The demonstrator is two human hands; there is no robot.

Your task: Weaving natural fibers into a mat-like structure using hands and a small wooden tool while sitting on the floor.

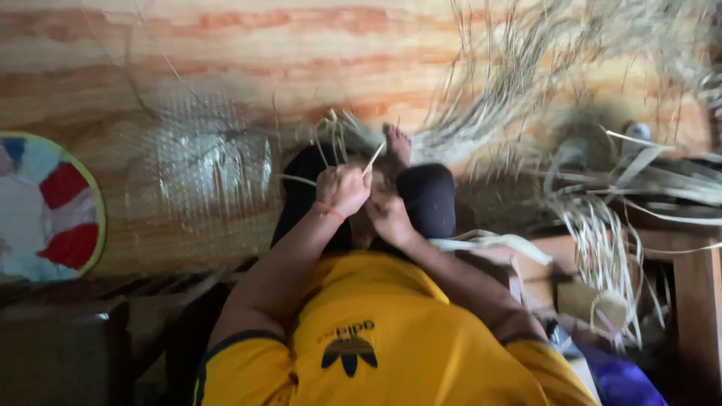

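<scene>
Far left edge of the floor [226, 45]: a round woven mat [49, 207] in red, white and blue with a yellow rim, lying flat, well apart from the hands. Next along, a pale woven piece [199, 162] spread flat on the floor, blurred, with loose ends radiating out.

Centre: the person sits on the floor in a yellow shirt [376, 338], dark-trousered knees up, 1 bare foot [397, 144] out ahead. Both hands meet between the knees, likely so the legs brace the work close to the body.

The left hand [342, 188] is closed in a fist around a thin pale straw strip [374, 159]; the strip pokes out of the top of the fist and tilts up to the right, toward the foot. An orange band sits on that wrist. The right hand [389, 216] lies just beside and below, touching the left, fingers curled inward; what they grip is hidden, cannot tell. The strip's lower part is buried in the fingers.

Right: a big loose heap of dried straw fibres [526, 90] fans across the floor's far right, within arm's reach, probably as stock. Flat straw strips [489, 240] trail past the right forearm. A wooden bench [696, 278] stands at the right edge, with more strands draped over it.
</scene>
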